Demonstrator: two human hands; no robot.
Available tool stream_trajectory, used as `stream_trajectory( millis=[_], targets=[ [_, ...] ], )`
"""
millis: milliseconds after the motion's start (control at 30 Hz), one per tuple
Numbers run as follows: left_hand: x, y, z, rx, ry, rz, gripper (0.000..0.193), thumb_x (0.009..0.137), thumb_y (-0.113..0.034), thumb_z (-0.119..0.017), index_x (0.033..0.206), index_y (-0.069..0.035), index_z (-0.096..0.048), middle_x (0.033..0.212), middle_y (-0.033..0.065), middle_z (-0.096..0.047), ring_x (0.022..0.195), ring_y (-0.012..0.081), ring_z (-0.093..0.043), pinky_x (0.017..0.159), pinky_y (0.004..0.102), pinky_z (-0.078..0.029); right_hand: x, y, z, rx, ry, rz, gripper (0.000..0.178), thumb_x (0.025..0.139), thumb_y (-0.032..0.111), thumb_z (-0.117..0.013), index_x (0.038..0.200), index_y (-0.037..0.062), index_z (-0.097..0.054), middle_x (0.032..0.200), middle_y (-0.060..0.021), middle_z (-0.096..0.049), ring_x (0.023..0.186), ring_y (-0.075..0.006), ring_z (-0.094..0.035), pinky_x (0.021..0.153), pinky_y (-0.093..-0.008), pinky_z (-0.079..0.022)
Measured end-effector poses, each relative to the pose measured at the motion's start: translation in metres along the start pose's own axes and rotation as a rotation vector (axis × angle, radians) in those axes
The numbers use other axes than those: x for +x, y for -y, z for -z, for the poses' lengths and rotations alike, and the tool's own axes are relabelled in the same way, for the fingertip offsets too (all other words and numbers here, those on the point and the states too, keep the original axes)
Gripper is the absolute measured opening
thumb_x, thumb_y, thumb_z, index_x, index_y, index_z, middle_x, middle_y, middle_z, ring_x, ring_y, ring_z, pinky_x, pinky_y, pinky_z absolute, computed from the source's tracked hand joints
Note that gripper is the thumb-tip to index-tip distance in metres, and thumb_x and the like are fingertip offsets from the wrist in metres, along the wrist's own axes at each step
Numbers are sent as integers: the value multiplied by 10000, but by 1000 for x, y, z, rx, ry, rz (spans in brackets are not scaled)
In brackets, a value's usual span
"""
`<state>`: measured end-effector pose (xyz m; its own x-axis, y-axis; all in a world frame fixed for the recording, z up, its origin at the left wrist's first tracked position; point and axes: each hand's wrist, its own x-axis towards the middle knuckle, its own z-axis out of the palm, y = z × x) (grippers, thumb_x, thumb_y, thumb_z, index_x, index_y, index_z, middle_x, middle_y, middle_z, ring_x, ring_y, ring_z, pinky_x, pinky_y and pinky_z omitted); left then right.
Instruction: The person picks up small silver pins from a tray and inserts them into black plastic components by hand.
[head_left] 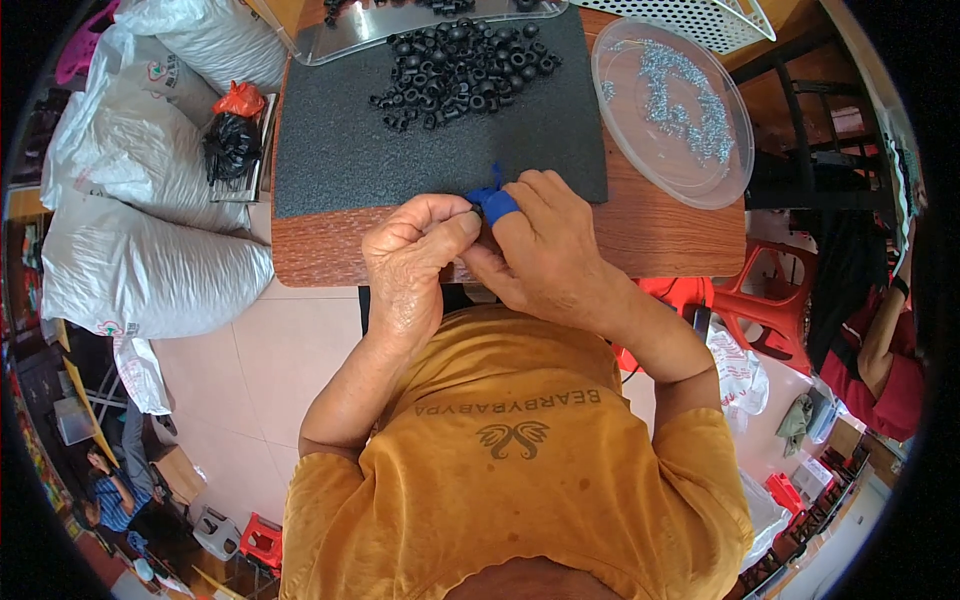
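My left hand (415, 250) and my right hand (550, 240) meet over the near edge of the table, their fingertips pinched close together. Blue wrapping (496, 204) covers a finger of my right hand. Whatever sits between the fingertips is hidden or too small to make out. Just beyond the hands lies a dark textured mat (340, 150), with a heap of small black round parts (465, 75) on its far half. To the right, a round clear plastic lid (622, 130) holds many tiny silvery metal pieces (690, 100).
A clear tray (360, 42) with more black parts borders the mat's far side. Beyond the lid stands a white perforated basket (700, 25). Full white sacks (150, 260) crowd the left side of the wooden table (330, 245). Red plastic stools (770, 300) stand at right, near another person's arm (880, 340).
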<state>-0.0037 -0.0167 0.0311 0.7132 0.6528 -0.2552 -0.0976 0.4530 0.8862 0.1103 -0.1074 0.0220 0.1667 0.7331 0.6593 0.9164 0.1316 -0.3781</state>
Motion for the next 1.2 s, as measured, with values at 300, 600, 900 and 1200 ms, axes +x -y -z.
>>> stream_trajectory(
  millis=[300,600,900,1200],
  targets=[
    [-5,-6,1,-60,51,176,151,857,-105,-594,874,41,-629,724,54,-603,589,98,-533,561,210,-439,-3,-8,-1,-58,-62,90,277,545,167,-683,589,57,-433,614,-104,-423,558,-257,-439,486,-373,-357],
    [-7,5,12,36,186,136,234,898,-156,-555,859,66,-617,686,79,-589,551,131,-545,532,233,-467,-7,-17,-7,29,-84,184,263,524,128,-657,558,62,-405,588,-83,-381,534,-245,-415,467,-363,-343],
    [-10,0,6,50,207,164,235,901,-164,-558,853,57,-621,682,58,-577,567,105,-530,530,215,-446,-5,-15,2,64,-13,284,288,486,89,-646,523,81,-360,558,-70,-357,513,-229,-402,440,-347,-304],
    [29,-12,35,471,-20,-215,170,867,-121,-611,940,31,-632,728,22,-610,638,53,-519,585,189,-435,13,-40,39,-161,-45,93,342,646,132,-721,577,81,-390,557,-95,-385,496,-269,-415,450,-393,-322]
  ],
)
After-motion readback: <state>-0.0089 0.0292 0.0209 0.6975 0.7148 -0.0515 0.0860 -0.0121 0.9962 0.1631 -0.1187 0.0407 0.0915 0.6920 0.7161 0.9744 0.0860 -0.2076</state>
